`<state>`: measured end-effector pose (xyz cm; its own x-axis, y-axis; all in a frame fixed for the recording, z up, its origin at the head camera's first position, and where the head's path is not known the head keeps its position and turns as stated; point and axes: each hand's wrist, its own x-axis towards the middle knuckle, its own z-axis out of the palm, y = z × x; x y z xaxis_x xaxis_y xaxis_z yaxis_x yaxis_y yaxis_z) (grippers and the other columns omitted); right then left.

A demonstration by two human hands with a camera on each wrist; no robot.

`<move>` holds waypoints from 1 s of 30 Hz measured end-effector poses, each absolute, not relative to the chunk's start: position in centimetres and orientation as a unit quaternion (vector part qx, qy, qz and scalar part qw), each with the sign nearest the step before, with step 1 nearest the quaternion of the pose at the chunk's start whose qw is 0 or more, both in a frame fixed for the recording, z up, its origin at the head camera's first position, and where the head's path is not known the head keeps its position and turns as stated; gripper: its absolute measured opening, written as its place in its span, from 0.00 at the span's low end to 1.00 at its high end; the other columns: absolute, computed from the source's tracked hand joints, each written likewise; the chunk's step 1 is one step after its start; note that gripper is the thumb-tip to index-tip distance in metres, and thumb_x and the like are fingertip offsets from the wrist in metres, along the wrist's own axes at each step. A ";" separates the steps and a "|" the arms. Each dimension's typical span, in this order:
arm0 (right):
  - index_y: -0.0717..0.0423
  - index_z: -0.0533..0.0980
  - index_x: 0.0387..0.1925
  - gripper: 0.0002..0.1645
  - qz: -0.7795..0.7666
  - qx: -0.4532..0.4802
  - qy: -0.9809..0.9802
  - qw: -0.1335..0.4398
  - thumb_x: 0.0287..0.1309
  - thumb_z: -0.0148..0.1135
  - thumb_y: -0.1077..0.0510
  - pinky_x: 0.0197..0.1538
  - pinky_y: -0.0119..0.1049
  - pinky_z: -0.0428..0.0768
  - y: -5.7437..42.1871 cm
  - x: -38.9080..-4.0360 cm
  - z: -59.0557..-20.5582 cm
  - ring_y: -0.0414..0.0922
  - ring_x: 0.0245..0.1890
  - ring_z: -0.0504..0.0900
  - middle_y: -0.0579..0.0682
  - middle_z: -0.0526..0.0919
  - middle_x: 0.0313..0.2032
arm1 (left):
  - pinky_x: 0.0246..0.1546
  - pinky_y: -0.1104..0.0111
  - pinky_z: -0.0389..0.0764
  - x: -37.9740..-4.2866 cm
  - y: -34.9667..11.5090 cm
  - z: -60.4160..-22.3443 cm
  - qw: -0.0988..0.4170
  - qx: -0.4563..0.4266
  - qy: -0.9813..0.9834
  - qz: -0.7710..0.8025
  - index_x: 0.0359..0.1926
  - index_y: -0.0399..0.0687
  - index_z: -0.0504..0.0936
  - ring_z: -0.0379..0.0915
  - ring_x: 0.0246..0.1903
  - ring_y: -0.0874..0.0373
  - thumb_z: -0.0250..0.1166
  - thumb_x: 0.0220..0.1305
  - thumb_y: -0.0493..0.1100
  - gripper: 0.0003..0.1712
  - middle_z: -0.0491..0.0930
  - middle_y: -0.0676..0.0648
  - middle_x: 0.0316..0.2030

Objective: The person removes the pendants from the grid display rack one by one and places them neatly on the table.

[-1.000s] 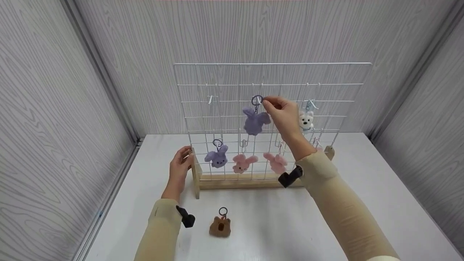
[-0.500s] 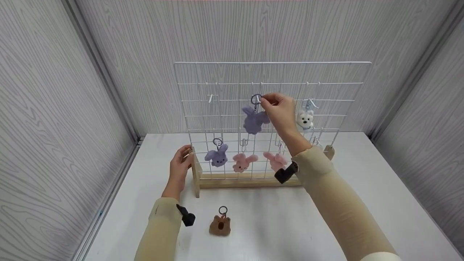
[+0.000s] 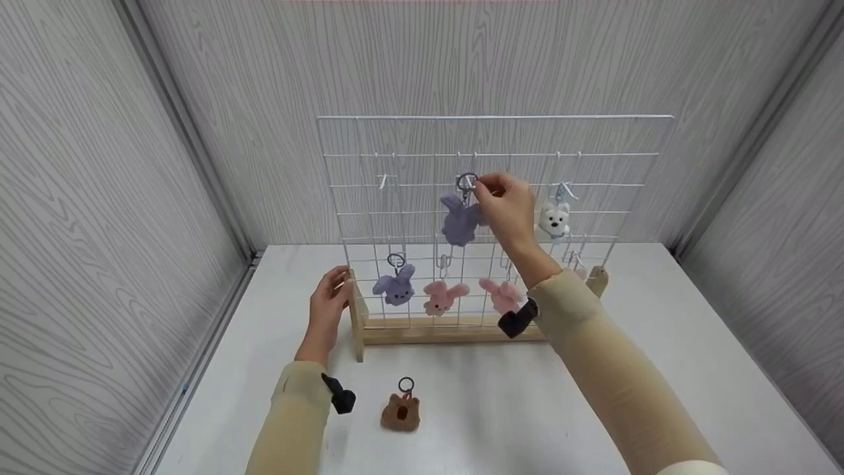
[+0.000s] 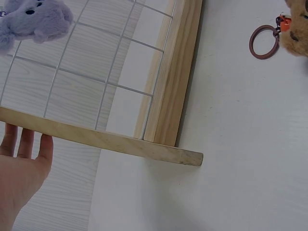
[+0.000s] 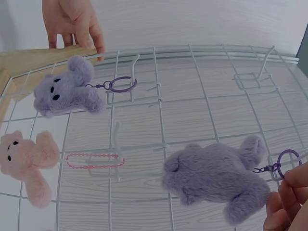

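My right hand pinches the dark purple ring of a purple plush bunny keychain at the upper middle hook of a white wire grid rack. In the right wrist view the bunny hangs back-side out, and the ring overlaps the hook beside my fingertips. At the rack's left side, my left hand holds the wooden upright. The left wrist view has several of its fingertips against this upright.
Another purple bunny, two pink bunnies and a white dog keychain hang from other hooks. A bare hook sits at upper left. On the white table, a brown bear keychain lies in front of the rack.
My right hand has shifted slightly left, still pinching the ring, and the purple bunny has moved a little left with it. The left hand stays at the upright.
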<state>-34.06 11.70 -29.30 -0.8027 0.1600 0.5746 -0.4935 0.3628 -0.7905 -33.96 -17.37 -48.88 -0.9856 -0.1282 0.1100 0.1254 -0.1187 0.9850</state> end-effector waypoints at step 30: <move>0.66 0.80 0.33 0.09 0.647 0.149 -0.709 0.238 0.55 0.65 0.61 0.27 0.30 0.75 12.7 -32.9 -29.8 0.47 0.26 0.76 0.54 0.81 0.27 | 0.56 0.59 0.68 -33.7 -17.3 -48.7 0.083 0.000 -0.659 -0.748 0.62 0.47 0.67 0.64 0.57 0.54 0.55 0.68 0.39 0.21 0.66 0.44 0.59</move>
